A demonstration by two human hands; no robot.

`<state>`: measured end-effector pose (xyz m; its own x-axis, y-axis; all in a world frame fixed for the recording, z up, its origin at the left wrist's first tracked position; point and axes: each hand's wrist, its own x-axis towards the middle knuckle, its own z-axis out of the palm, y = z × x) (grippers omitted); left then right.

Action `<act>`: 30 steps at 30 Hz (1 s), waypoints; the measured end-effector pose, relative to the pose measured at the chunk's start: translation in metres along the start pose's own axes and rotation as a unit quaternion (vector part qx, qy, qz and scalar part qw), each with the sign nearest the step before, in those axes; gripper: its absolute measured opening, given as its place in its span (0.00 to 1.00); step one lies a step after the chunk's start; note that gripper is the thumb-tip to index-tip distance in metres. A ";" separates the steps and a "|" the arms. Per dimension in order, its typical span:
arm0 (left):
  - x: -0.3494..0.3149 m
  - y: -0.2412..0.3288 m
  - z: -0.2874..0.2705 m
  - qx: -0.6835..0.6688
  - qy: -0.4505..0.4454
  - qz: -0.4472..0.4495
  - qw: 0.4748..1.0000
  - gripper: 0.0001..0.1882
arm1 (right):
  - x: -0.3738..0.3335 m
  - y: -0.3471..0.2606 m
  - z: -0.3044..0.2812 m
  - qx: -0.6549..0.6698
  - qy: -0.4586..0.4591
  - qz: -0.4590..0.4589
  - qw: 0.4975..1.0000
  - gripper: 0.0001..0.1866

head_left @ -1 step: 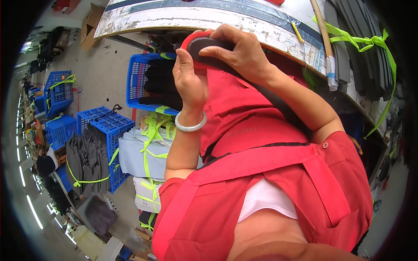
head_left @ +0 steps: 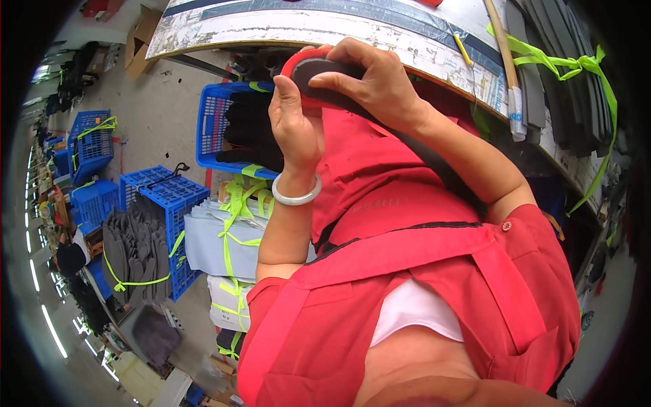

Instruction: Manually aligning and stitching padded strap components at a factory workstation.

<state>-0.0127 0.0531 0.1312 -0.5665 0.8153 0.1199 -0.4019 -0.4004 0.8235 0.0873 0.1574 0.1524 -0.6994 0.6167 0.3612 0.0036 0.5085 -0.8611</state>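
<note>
Close in front of my red apron (head_left: 386,173), at the table's near edge, both hands are on a long dark grey strip (head_left: 312,68) with a rounded end. A red curved piece (head_left: 290,66) borders that end; its exact kind I cannot make out. My left hand (head_left: 296,129), thumb raised, grips the red piece from the left, its fingers mostly hidden behind. My right hand (head_left: 380,85) pinches the strip from the right, thumb on its upper face and fingers over the far side. From there the strip runs down under my right forearm, across the apron.
A worn white worktable (head_left: 251,30) spans the far side, with a yellow pen-like tool (head_left: 462,50) and a wooden stick (head_left: 503,51). Grey sheets (head_left: 576,88) tied with green ribbon stand right. Blue crates (head_left: 207,129) and tied light-grey bundles (head_left: 210,237) fill the left.
</note>
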 end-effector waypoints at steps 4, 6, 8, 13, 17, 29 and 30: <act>0.001 -0.001 -0.001 0.006 -0.025 -0.005 1.000 0.30 | 0.000 0.005 0.003 -0.016 0.021 -0.023 0.999 0.16; 0.001 -0.003 -0.001 -0.008 -0.032 -0.018 0.999 0.30 | -0.001 0.011 0.003 -0.060 0.017 0.009 0.998 0.20; 0.002 -0.007 -0.004 -0.023 -0.040 -0.032 0.998 0.30 | -0.005 0.019 0.007 -0.009 0.001 0.035 0.999 0.21; -0.004 -0.022 -0.014 -0.031 -0.032 -0.093 0.995 0.29 | -0.017 0.028 0.007 0.081 -0.056 0.138 0.985 0.21; 0.016 -0.003 -0.054 0.015 -0.025 -0.191 0.981 0.20 | -0.020 0.029 -0.001 0.047 -0.101 0.148 0.983 0.22; -0.002 0.000 -0.079 0.106 -0.164 -0.372 0.908 0.14 | -0.043 0.035 0.023 0.044 -0.174 0.111 0.977 0.24; -0.005 0.000 -0.077 0.139 -0.115 -0.338 0.924 0.13 | -0.042 0.037 0.024 0.067 -0.179 0.141 0.971 0.24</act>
<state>-0.0649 0.0166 0.0876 -0.0726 0.9200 -0.3852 -0.3896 0.3294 0.8601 0.0994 0.1358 0.0970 -0.8877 0.4598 -0.0228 0.1548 0.2515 -0.9554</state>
